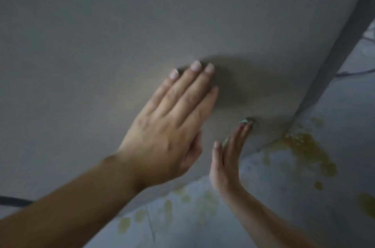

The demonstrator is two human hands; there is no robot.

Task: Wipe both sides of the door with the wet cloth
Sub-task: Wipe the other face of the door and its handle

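Note:
A plain grey-brown door (pixel 142 14) fills most of the head view. My left hand (pixel 172 122) lies flat against it near the middle, fingers straight and close together, holding nothing. Lower and to the right, my right hand (pixel 229 156) presses a greenish cloth (pixel 246 120) against the door close to its bottom edge. Only a small bit of the cloth shows past the fingertips and beside the palm; the rest is hidden under the hand.
The door's dark edge (pixel 332 61) runs down the right side. Below lies a pale tiled floor (pixel 284 207) with yellowish stains (pixel 304 146) near the door's corner. A dark cable (pixel 355 73) crosses the floor at far right.

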